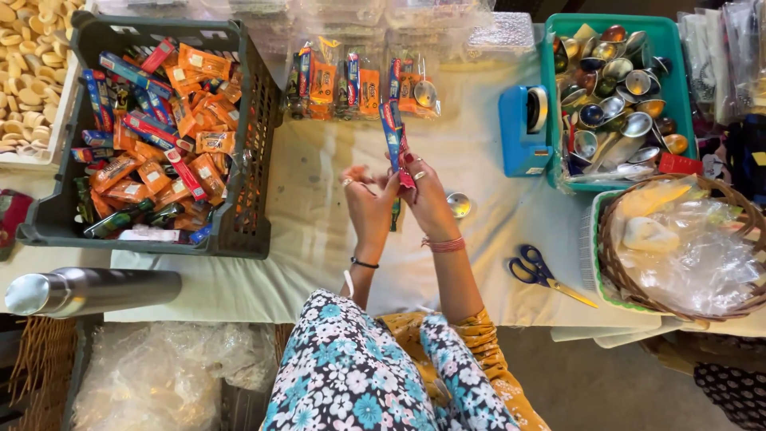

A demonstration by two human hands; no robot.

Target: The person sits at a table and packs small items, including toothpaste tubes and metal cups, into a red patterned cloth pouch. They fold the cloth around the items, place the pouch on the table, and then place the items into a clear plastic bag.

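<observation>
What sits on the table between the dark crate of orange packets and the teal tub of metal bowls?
In the head view, between crate and tub: a row of clear filled bags, a blue tape dispenser, and both hands holding packets.

Crate (247, 144) sits left on the counter (479, 263), tub (678, 72) far right (basket (614, 263) before it), scissors (542, 273) between.

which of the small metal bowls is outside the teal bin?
The lone small shiny metal bowl lying on the white tablecloth, just right of the right hand. All the others are piled inside the teal plastic bin.
</observation>
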